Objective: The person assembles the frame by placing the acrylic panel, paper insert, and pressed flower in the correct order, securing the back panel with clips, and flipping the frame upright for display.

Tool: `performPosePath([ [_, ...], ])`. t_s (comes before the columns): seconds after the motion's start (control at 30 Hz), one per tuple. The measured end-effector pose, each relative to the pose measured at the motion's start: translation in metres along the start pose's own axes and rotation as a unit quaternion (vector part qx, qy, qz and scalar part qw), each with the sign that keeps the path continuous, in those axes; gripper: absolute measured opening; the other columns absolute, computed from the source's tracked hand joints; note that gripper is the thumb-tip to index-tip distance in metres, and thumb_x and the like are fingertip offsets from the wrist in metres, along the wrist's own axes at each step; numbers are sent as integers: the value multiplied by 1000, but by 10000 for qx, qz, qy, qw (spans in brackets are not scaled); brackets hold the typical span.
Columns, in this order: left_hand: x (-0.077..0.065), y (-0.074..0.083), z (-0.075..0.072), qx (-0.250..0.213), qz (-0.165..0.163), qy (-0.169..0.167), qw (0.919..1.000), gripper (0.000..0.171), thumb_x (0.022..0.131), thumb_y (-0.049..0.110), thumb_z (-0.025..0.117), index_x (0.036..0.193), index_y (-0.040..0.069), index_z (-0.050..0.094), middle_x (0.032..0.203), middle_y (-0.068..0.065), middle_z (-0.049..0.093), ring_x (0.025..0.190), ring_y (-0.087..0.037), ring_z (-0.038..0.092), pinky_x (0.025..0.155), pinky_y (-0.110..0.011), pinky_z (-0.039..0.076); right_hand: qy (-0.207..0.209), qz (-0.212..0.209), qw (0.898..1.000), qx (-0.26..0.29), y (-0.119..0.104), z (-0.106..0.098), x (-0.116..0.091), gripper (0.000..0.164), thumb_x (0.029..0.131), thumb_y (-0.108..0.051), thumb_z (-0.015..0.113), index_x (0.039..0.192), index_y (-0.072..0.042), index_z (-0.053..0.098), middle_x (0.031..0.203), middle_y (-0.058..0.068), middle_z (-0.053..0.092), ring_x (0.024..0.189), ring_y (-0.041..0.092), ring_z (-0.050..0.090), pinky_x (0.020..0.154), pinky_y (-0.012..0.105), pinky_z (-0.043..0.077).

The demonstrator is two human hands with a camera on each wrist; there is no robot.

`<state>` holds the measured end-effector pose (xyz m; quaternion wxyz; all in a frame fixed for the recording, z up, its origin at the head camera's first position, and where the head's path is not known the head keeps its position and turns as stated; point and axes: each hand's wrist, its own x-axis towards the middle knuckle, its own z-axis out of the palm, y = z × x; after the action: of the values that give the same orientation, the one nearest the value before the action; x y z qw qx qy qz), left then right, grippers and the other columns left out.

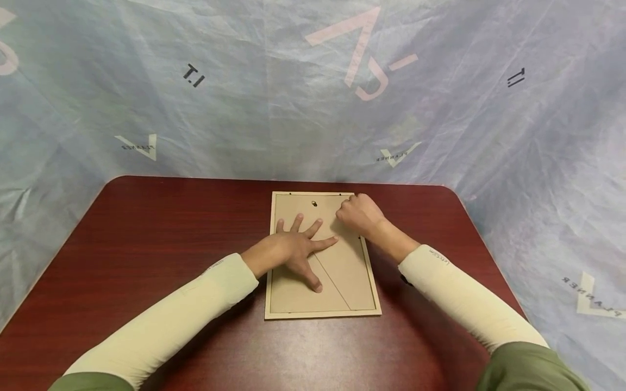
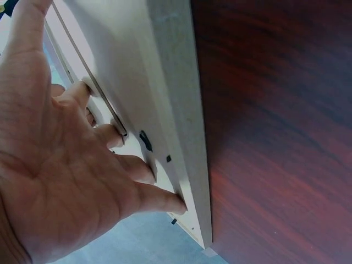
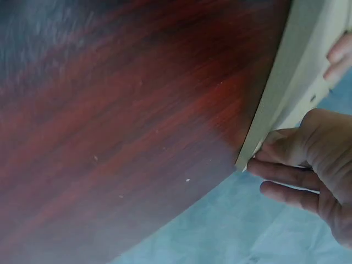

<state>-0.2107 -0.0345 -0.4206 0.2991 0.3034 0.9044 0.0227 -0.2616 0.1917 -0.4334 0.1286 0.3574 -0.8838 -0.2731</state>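
A pale wooden picture frame (image 1: 323,315) lies face down on the table, its beige backing board (image 1: 293,301) showing. My left hand (image 1: 298,250) rests on the board with fingers spread wide. In the left wrist view, the fingertips (image 2: 179,204) of this hand touch the back near the frame's side. At the far right corner, my right hand (image 1: 359,212) has its fingers curled; the right wrist view shows thumb and fingers (image 3: 275,144) pinching at the corner. Small dark tabs (image 1: 340,194) dot the inner edge, and a black hanging hook (image 1: 314,203) sits near the far end.
The dark red wood-grain table (image 1: 171,228) extends around the frame on every side. Behind it and along both sides hangs a pale printed sheet (image 1: 244,108), close to the table's far edge. A slanted cut line (image 1: 335,287) runs across the backing board.
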Motion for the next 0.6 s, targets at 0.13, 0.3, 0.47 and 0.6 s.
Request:
performPosePath([
  [0.13,-2,-2,2,-21,12,38,10000,127,78,85,87,177,59,13,192,-1,-12,175,-50,-19,134,-84,-4,87,253,9986,451,1,1,-7,20,96,-1,82,81,-15,81,85,6,81,73,26,78,60,41,64],
  [0.3,-5,-9,4,-88,22,45,9999,128,78,84,88,177,59,12,192,-2,-13,174,-51,-20,133,-85,-5,186,406,9972,605,-5,-1,-18,12,96,-4,83,86,-11,81,91,8,81,77,27,76,60,42,64],
  [0.47,-6,-13,6,-134,26,53,9999,128,78,84,88,177,59,12,192,-2,-14,174,-52,-21,133,-85,-6,161,635,9924,1040,-10,-12,-34,12,99,-5,80,88,-9,81,89,8,80,77,29,75,59,45,63],
  [0.6,-6,-13,7,-173,67,49,9998,128,78,84,88,177,59,12,192,-2,-14,173,-52,-21,132,-86,-6,44,843,9836,1593,-14,-18,-51,11,101,-6,78,91,-10,80,88,9,77,78,32,75,55,49,61],
])
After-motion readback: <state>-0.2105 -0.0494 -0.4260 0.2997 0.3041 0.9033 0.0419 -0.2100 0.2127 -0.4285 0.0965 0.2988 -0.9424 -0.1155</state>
